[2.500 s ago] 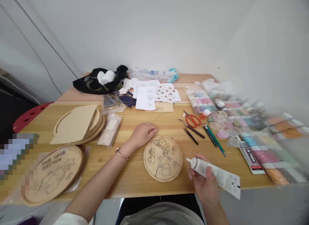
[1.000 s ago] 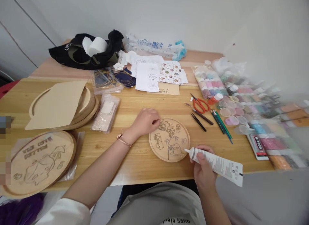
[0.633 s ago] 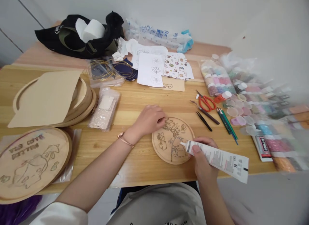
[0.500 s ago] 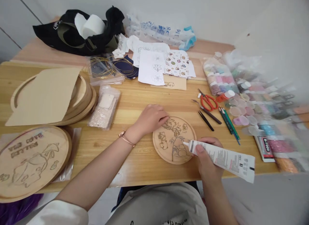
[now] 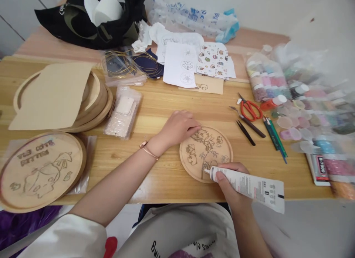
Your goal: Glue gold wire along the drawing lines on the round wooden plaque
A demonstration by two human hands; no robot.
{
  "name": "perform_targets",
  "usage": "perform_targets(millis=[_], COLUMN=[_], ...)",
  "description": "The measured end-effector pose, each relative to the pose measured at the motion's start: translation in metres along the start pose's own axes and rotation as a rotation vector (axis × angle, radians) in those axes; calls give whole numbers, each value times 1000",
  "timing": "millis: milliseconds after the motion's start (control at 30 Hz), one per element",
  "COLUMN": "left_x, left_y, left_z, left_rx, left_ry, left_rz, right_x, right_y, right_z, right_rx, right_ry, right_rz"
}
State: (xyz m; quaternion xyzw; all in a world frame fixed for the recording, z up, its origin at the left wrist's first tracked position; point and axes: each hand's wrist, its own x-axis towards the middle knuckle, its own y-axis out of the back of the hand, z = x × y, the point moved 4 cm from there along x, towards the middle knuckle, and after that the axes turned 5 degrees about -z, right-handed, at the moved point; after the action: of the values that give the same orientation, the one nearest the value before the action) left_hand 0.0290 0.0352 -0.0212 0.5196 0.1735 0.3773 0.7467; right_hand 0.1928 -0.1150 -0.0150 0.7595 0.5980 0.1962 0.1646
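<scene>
From my remote view, a wooden table (image 5: pixel 155 187) fills the frame, with a stack of wooden rounds (image 5: pixel 93 102) at left and a burned-design plaque (image 5: pixel 41 173) on plastic in front of it. At centre, a wooden disc (image 5: pixel 205 154) burned with a plant-and-animal drawing lies flat between my view of the two hands, which stand apart. The left hand (image 5: pixel 177 128) rests open at the disc's upper-left edge. The right hand (image 5: pixel 230 184) clamps a white glue tube (image 5: pixel 244 186), its nozzle (image 5: pixel 206 171) over the disc; I cannot tell whether it touches. Red-handled scissors (image 5: pixel 250 110) lie right of the disc.
</scene>
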Motion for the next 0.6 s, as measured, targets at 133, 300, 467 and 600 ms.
perform_targets(millis=[133, 300, 467, 600], left_x=[0, 0, -1, 0], left_y=[0, -1, -1, -1], left_z=[0, 0, 0, 0], left_rx=[0, -12, -24, -24], left_ry=[14, 18, 17, 17], left_rz=[9, 6, 10, 13], right_x=[0, 0, 0, 0], right_y=[-1, -1, -1, -2], right_z=[0, 0, 1, 2], right_rx=[-29, -71, -61, -43], right_ry=[-1, 0, -11, -20], right_rz=[-16, -27, -38, -48])
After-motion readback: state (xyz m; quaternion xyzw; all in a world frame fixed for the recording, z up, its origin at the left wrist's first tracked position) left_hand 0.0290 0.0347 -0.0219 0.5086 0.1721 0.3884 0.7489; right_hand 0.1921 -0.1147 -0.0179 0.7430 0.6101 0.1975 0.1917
